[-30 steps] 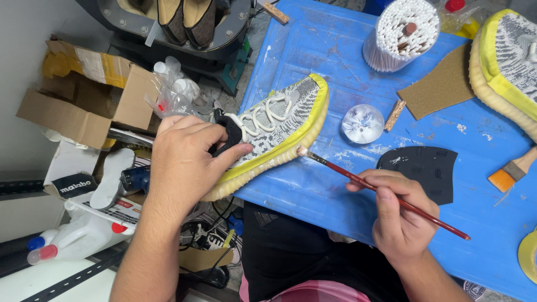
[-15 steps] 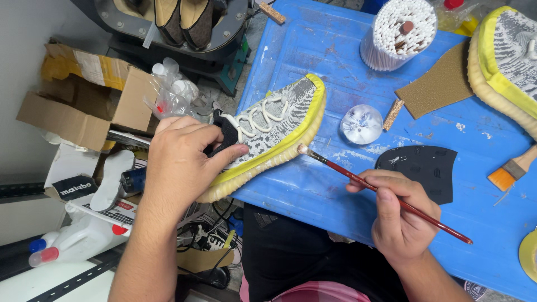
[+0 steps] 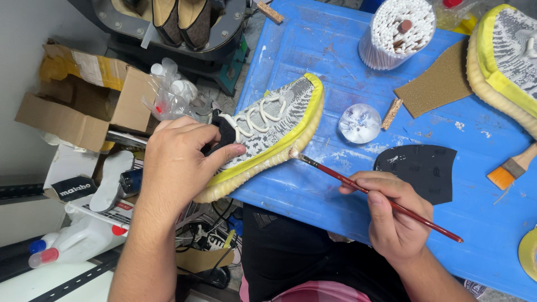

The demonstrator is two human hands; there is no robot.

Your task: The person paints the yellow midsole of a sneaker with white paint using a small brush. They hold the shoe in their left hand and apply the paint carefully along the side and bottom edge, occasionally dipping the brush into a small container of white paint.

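Head view, nearest first: the right hand (image 3: pixel 394 215) pinches a thin red paintbrush (image 3: pixel 375 196) between thumb and fingers, handle slanting back past the wrist and bristle tip touching the cream sole edge of the sneaker (image 3: pixel 265 131). The left hand (image 3: pixel 176 162) grips that sneaker at its heel end, fingers curled over the black collar and thumb pressed on the grey knit side, so the shoe lies tilted on the near left corner of the blue table (image 3: pixel 313 179), heel hanging past the edge.

The brush tip sits about midway along the near side of the sole. The sole looks evenly cream on both sides of it, so I cannot tell which stretch has been brushed; my guess is that the work on this side is partly through, with the toe end left to go.

Just beyond the tip stands a small clear round dish (image 3: pixel 359 123) with whitish smears, and a black rubber piece (image 3: pixel 419 170) lies right of the brush. Farther back are a brown sheet (image 3: pixel 439 84) and a tub of cotton swabs (image 3: pixel 397 31). At the far right edge a second sneaker (image 3: pixel 506 61) lies untouched, with a flat orange-handled brush (image 3: pixel 512 166) below it.
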